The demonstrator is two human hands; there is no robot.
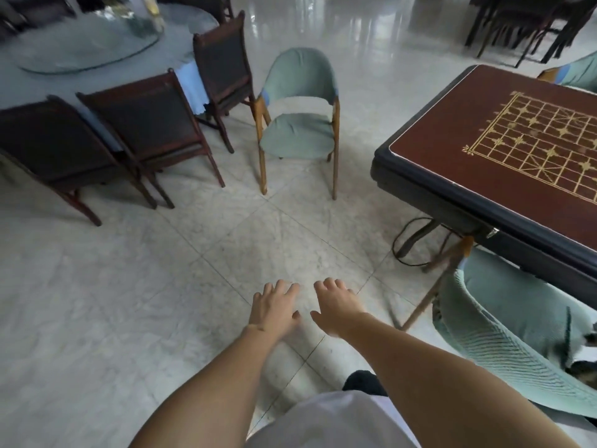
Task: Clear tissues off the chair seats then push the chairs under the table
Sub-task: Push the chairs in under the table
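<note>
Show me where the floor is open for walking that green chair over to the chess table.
Open tiles run from the green chair past both hands to the chess table. Crowded: dark chairs pack the left, and a cable and a second green chair sit at the table's near corner.

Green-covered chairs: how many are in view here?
3. One green chair stands free mid-floor, one is tucked at the game table's near side, one is cut off at far right. Others may be hidden.
</note>
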